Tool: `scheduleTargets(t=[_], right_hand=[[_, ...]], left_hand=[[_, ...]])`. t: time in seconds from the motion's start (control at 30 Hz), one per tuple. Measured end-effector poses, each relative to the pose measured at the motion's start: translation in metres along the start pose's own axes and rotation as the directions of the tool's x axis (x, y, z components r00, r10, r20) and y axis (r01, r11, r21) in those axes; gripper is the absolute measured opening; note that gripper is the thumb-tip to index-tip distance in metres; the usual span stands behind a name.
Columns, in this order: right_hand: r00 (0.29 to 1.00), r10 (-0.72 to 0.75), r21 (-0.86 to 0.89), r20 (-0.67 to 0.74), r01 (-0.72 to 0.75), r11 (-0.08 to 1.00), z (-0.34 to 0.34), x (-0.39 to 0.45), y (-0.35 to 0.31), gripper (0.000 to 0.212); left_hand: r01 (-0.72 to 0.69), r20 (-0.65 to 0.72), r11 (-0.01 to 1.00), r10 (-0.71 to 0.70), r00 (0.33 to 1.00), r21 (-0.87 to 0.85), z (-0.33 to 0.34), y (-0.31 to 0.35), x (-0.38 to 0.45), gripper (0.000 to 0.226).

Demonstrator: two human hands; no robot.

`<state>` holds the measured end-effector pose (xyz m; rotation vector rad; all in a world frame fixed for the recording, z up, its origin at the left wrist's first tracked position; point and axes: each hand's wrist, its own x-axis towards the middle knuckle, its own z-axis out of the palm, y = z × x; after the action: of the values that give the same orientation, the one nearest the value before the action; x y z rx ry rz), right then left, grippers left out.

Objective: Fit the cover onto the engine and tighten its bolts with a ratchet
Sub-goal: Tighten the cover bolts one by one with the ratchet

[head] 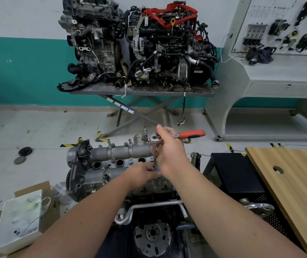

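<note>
- Your right hand (169, 146) is raised over the far right end of the engine (111, 168), fingers curled round the head of the ratchet (177, 136), thumb pointing up and away from you.
- The ratchet's red handle (191, 134) sticks out to the right, roughly level, past your knuckles; its shiny head sits just left of your thumb.
- A thin metal extension bar (155, 161) drops straight down from the ratchet head toward the top of the engine.
- Your left hand (142, 174) sits lower, fingers bent and gathered round the bottom of that bar; the tip of the bar is hidden behind them, so what it meets cannot be made out.
- Both forearms reach forward from the bottom of the picture and converge at the bar, the right wrist bent higher than the left.
- The grey metal cover (121, 151) lies along the top of the engine, with small bolts (130, 161) standing along its edges and three round openings in a row.
- To the left, on the floor, a white box (18, 220) rests on cardboard (37, 187).
- To the right stands a wooden tabletop (294, 183) with a round hole.
- Across the floor, two more engines (139, 45) sit on a folding metal stand (141, 92) against the green-and-white wall.
</note>
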<state>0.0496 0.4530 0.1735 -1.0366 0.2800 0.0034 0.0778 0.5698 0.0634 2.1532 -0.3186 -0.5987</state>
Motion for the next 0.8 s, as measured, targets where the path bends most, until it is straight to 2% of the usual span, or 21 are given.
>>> scheduleTargets(t=[0.1, 0.2, 0.27, 0.37, 0.43, 0.5, 0.57, 0.63, 0.67, 0.7, 0.73, 0.77, 0.8], right_hand=[[0.988, -0.147, -0.222, 0.051, 0.155, 0.963, -0.004, -0.009, 0.008, 0.021], [0.965, -0.226, -0.397, 0.135, 0.262, 0.880, -0.009, -0.018, 0.010, 0.026], [0.956, -0.234, -0.448, 0.179, 0.291, 0.845, -0.013, -0.020, 0.010, 0.034], [0.939, -0.235, -0.511, 0.250, 0.334, 0.792, -0.021, -0.015, 0.012, 0.041], [0.893, -0.325, -0.548, 0.311, 0.447, 0.707, -0.027, -0.013, 0.018, 0.045], [0.772, -0.503, -0.563, 0.388, 0.631, 0.534, -0.032, -0.012, 0.022, 0.047], [0.569, -0.652, -0.561, 0.502, 0.787, 0.255, -0.034, -0.008, 0.022, 0.045], [0.393, -0.688, -0.578, 0.610, 0.815, -0.047, -0.030, -0.004, 0.019, 0.038], [0.335, -0.682, -0.586, 0.650, 0.792, -0.169, -0.027, -0.003, 0.016, 0.035], [0.304, -0.654, -0.587, 0.693, 0.765, -0.267, -0.024, -0.003, 0.013, 0.032], [0.304, -0.598, -0.580, 0.742, 0.738, -0.344, -0.021, -0.004, 0.009, 0.029], [0.340, -0.518, -0.575, 0.785, 0.710, -0.407, -0.017, -0.005, 0.004, 0.029], [0.414, -0.411, -0.577, 0.812, 0.674, -0.461, -0.013, -0.006, -0.002, 0.029]], left_hand=[[0.005, -0.002, 1.000, -0.005, 1.000, -0.027, 0.000, 0.003, -0.003, 0.040], [-0.002, -0.010, 0.999, 0.002, 1.000, -0.032, 0.001, 0.005, -0.004, 0.028], [-0.006, -0.012, 1.000, 0.006, 1.000, -0.017, 0.001, 0.004, -0.002, 0.017], [0.004, -0.023, 1.000, -0.004, 1.000, 0.012, 0.001, 0.006, -0.002, 0.018], [-0.008, -0.028, 1.000, 0.009, 1.000, 0.023, 0.002, 0.004, -0.002, 0.017], [-0.033, -0.025, 0.999, 0.034, 0.999, 0.041, 0.001, 0.004, -0.002, 0.011], [-0.068, -0.020, 0.996, 0.069, 0.997, 0.064, 0.000, 0.007, -0.005, 0.010], [-0.103, -0.032, 0.991, 0.106, 0.994, 0.088, 0.001, 0.007, -0.004, 0.014], [-0.095, -0.042, 0.984, 0.102, 0.994, 0.148, 0.000, 0.005, -0.003, 0.022], [-0.073, -0.044, 0.979, 0.083, 0.996, 0.192, 0.001, 0.005, -0.003, 0.029], [-0.056, -0.039, 0.981, 0.064, 0.997, 0.187, 0.001, 0.003, -0.002, 0.031], [-0.058, -0.055, 0.990, 0.065, 0.996, 0.126, 0.002, 0.000, -0.002, 0.032], [-0.075, -0.080, 0.996, 0.078, 0.994, 0.043, 0.002, 0.000, -0.003, 0.029]])
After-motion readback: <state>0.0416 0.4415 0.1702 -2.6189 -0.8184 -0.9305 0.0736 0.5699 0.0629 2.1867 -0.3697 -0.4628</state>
